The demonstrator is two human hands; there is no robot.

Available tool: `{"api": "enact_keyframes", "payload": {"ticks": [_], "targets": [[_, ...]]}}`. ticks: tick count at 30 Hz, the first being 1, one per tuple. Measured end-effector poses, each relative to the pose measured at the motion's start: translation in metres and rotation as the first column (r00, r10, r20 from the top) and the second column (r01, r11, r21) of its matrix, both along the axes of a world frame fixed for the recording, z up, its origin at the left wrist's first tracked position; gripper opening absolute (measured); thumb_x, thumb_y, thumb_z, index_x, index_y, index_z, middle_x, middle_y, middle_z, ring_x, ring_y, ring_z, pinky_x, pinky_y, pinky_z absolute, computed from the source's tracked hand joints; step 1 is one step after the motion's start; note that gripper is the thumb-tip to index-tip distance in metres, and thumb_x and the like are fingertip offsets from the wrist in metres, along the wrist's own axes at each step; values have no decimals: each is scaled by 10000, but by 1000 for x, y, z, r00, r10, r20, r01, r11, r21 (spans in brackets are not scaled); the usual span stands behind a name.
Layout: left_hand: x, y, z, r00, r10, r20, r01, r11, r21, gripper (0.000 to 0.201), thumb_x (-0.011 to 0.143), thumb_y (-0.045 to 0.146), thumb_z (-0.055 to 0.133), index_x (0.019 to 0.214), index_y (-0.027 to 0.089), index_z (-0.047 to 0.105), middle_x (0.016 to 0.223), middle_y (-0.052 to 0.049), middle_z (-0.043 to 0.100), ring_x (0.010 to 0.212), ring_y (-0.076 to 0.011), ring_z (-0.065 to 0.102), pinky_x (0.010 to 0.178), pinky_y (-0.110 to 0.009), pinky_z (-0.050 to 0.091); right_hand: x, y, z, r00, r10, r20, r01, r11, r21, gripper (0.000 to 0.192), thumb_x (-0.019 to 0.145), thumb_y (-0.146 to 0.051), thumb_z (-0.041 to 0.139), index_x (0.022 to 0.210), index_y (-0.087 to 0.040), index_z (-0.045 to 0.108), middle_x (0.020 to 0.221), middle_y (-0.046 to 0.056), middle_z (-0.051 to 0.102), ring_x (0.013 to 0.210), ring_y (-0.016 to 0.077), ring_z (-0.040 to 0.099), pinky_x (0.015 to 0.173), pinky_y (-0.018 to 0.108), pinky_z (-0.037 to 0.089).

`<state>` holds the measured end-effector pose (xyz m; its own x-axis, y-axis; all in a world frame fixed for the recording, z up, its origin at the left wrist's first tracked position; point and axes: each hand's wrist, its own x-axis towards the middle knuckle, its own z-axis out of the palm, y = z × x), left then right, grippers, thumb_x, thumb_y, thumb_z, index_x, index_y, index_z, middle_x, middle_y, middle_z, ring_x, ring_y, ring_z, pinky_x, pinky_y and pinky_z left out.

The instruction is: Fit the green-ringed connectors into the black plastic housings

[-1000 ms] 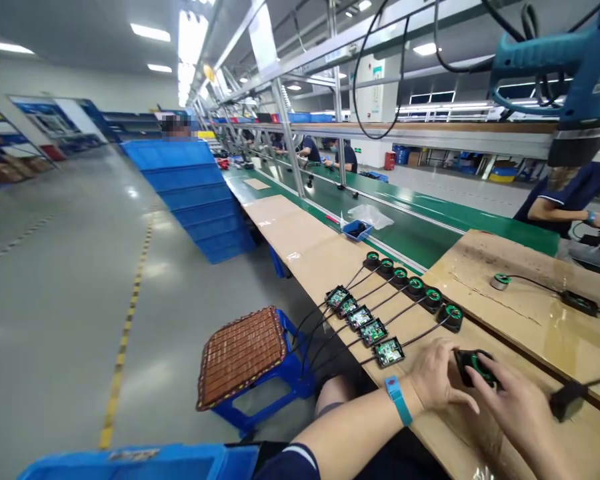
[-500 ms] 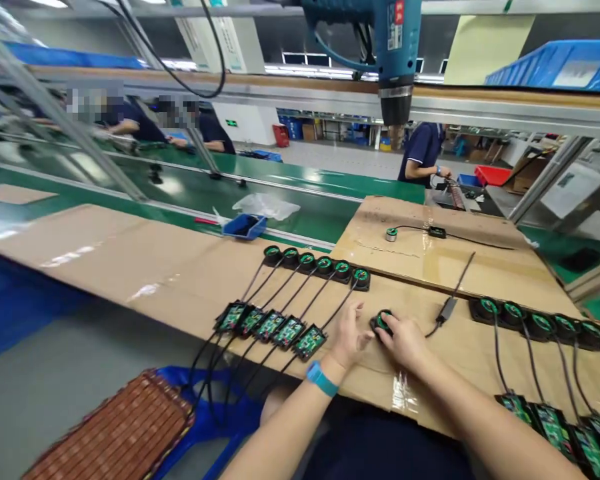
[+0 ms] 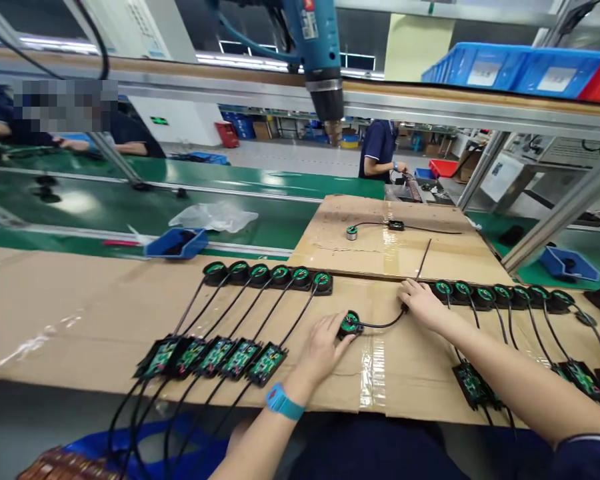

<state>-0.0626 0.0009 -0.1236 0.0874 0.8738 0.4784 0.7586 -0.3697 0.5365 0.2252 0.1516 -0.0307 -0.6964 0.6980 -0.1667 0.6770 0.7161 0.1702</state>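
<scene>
My left hand [image 3: 324, 345] rests on a round black coil part with a green ring [image 3: 349, 324] on the cardboard-covered bench [image 3: 80, 313]. A black cable [image 3: 380, 325] runs from that part to my right hand [image 3: 420, 301], which grips its far end. To the left lies a row of several similar round parts [image 3: 267, 275], wired to small green circuit boards [image 3: 215, 357]. Another such row [image 3: 500, 293] lies to the right of my right hand.
A blue heat gun [image 3: 316, 53] hangs overhead. A raised cardboard sheet [image 3: 380, 250] holds one more wired part [image 3: 353, 232]. A small blue tray [image 3: 175, 243] and plastic bag [image 3: 213, 216] sit by the green conveyor [image 3: 80, 207]. People work across the line.
My view swung right along the bench. My right hand left the round part and moved right along its cable, while my left hand stayed on the part.
</scene>
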Motion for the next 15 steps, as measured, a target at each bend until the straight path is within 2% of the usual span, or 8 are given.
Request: {"api": "enact_keyframes", "payload": {"ticks": [2,5,8,10,12,13,15], "targets": [[0,1,-3,1000,24,-6,-24,1000,13,554,959,387,613,1451,203,435,1317,-150,630,1222,-300,605,1060,-508,519,-6,8,10,1000,28,4,-28,1000,3,291,926,-80,438,1058,-119,694,1217,194,621,1212,296,480,958,411,360],[-3,4,-5,998,64,-8,-64,998,7,548,951,400,622,1423,179,452,1259,-157,643,1182,-303,618,1026,-495,535,-7,3,48,995,91,-40,-88,994,63,238,943,-119,460,967,-143,696,1057,147,642,1056,272,492,870,387,347],[-7,17,-3,998,65,-19,-65,998,-24,523,949,418,621,1401,193,487,1189,-140,663,1124,-301,638,980,-484,555,6,-32,99,988,125,-85,-111,982,155,175,915,-152,506,941,-147,678,980,137,633,981,267,483,817,396,327],[-7,34,-2,999,37,-21,-38,997,-64,525,948,425,620,1406,200,493,1165,-134,674,1105,-304,648,971,-496,560,17,-69,120,995,74,-68,-66,992,109,140,880,-188,550,936,-148,672,872,127,622,937,275,496,817,413,342],[2,59,0,999,-31,16,33,992,-124,525,951,396,618,1422,208,480,1224,-136,670,1145,-305,646,1002,-510,552,27,-107,120,999,-16,-36,14,999,-42,214,844,-201,580,1028,-153,676,855,114,624,871,262,535,799,404,394],[10,72,2,996,-74,49,81,985,-152,531,953,364,615,1438,211,463,1285,-140,654,1190,-305,633,1035,-518,537,32,-124,110,998,-61,-29,57,990,-128,308,823,-188,586,1119,-161,666,908,113,639,853,251,562,783,388,431],[32,94,6,980,-153,125,175,967,-185,557,954,287,596,1476,209,416,1415,-150,588,1301,-310,577,1112,-535,484,42,-153,74,989,-141,-42,127,963,-236,550,778,-128,572,1325,-185,586,1129,130,644,906,240,628,781,352,507]]}}
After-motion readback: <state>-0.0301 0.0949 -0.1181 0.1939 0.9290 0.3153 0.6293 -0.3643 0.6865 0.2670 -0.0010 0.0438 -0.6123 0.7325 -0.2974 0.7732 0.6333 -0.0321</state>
